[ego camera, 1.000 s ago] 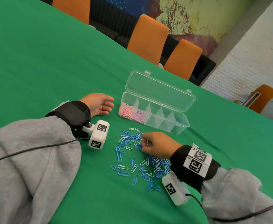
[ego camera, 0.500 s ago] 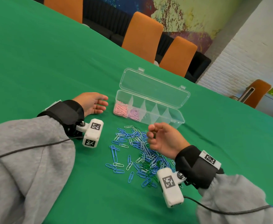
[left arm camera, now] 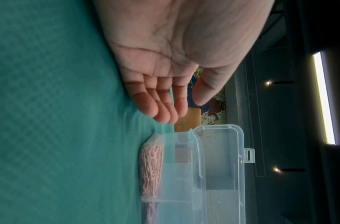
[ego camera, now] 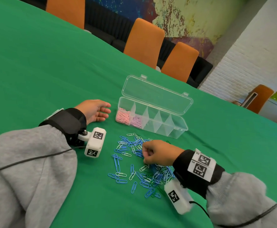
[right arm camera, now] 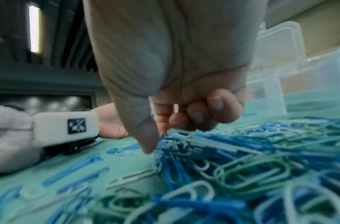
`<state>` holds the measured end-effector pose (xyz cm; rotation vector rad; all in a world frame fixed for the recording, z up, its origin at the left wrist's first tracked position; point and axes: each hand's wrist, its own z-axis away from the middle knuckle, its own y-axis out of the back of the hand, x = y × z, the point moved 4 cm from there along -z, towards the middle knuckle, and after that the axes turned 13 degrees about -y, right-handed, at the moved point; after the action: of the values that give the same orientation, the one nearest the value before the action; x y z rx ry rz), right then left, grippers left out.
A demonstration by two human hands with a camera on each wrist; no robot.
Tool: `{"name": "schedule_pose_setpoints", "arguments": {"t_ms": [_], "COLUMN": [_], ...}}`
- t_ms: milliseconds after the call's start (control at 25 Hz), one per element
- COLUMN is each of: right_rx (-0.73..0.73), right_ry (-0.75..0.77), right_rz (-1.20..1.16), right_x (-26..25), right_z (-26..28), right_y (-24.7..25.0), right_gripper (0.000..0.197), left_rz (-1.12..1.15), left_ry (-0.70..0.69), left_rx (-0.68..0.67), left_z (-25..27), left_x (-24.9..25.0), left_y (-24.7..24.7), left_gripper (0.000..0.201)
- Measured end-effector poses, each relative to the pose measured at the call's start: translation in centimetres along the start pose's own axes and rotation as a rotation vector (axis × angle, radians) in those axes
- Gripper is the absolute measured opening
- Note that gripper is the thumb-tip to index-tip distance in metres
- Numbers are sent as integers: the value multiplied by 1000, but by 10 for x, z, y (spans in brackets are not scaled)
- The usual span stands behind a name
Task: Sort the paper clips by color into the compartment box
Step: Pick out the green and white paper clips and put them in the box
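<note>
Right hand [ego camera: 157, 152] sat curled on the paper clips [ego camera: 134, 163] at frame center, apparently pinching blue ones; view blurry. Left hand [ego camera: 93, 111] lay relaxed, empty, left of the box [ego camera: 180, 127].

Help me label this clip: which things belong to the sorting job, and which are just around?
Job: compartment box, pink clips, lilac clips, loose clip pile, right hand pinching into it.
Around: left hand resting open, orange chairs, green table.
</note>
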<state>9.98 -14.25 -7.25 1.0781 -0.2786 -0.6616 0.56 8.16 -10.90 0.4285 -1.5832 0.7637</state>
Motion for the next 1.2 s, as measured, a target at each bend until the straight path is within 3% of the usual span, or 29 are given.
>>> {"name": "schedule_pose_setpoints", "arguments": {"t_ms": [280, 440, 680, 840, 960, 1080, 1200], "right_rx": [200, 162, 231, 66, -52, -214, -196], "right_ry": [-83, -110, -125, -146, -164, -167, -71], "right_rz": [-1174, -1509, -1506, -1796, -1746, -1525, -905], "right_x": [24, 33, 37, 30, 25, 23, 24], "right_z": [-8, -4, 2, 1, 5, 13, 23], "right_y": [21, 13, 2, -2, -9, -7, -3], "right_gripper": [23, 17, 15, 12, 13, 21, 14], "left_rz": [9, 4, 17, 17, 7, 11, 10], "left_ry": [2, 2, -1, -17, -1, -4, -11], "left_rx": [-9, -7, 12, 20, 1, -3, 2], "left_z": [1, 3, 0, -2, 0, 1, 1], "left_x": [1, 3, -1, 2, -3, 1, 3], "left_y": [0, -1, 2, 3, -2, -5, -4], "left_gripper": [14, 14, 13, 13, 15, 15, 15]}}
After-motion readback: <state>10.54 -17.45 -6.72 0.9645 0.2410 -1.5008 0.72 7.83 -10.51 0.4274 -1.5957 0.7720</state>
